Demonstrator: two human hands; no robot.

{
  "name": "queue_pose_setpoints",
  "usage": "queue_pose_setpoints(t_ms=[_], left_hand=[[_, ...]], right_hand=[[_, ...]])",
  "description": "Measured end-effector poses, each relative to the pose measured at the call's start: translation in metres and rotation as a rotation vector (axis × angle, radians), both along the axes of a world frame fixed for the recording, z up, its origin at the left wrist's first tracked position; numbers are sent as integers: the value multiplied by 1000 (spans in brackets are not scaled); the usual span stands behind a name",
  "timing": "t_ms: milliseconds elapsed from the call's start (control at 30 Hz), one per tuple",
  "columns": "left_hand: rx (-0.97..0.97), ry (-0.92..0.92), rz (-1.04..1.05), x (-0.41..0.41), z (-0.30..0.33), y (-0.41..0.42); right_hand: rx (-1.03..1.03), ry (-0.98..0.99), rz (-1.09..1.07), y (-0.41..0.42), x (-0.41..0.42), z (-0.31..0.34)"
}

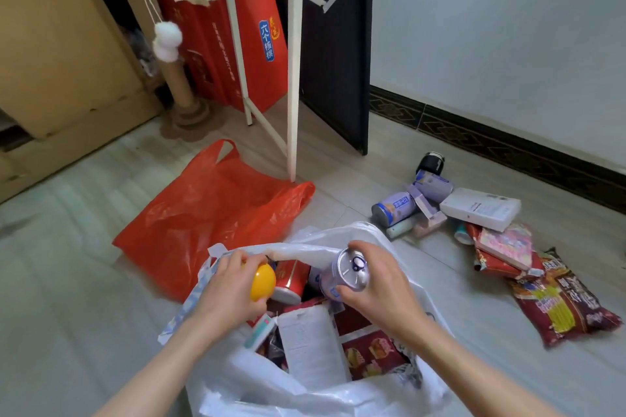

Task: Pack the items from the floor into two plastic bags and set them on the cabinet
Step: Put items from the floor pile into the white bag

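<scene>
Items still loose on the pale tiled floor [67, 247] lie in a cluster at 3 o'clock from the open white plastic bag [305, 389]: a white rectangular carton [481, 208], two lavender drink cans [396, 208] on their sides, a dark cylindrical cup [431, 162], a pink patterned packet [508, 245] and a dark red snack bag [565, 301]. A flat orange-red plastic bag [210, 213] lies at 11 o'clock, just beside the white bag. A white metal rack leg [294, 78] stands at 12 o'clock, touching the orange-red bag's far edge. A red paper gift bag [244, 44] and a cardboard scratching post [176, 78] stand behind it.

Inside the white bag: a red cylindrical tub [291, 278], a white flat box [308, 345] and red printed packaging [369, 352].

Left hand [230, 288] grips a round yellow plastic object [262, 281] at the bag's rim, fingers curled round it. Right hand [379, 284] clamps a lavender aluminium can [345, 276] over the bag mouth, pull-tab end tilted towards the camera.
</scene>
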State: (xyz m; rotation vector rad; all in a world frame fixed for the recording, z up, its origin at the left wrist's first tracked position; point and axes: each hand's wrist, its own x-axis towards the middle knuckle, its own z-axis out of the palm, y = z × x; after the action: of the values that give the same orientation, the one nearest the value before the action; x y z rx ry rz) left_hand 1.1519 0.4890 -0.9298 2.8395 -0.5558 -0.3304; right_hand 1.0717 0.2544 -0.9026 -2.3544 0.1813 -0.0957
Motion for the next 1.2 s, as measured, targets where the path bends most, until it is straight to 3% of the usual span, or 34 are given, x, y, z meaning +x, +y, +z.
queue_pose_setpoints(t_ms=[167,467,767,1200], left_hand=[[-20,-32,37,6,-7,-2],[71,75,53,4,-27,12],[3,-136,-160,-27,5,-5],[-136,-218,-490,-35,69,-172]], right_hand=[[12,-2,55,22,34,-12],[-216,182,285,16,25,-39],[-264,113,297,8,5,-24],[-629,117,78,-176,-61,75]])
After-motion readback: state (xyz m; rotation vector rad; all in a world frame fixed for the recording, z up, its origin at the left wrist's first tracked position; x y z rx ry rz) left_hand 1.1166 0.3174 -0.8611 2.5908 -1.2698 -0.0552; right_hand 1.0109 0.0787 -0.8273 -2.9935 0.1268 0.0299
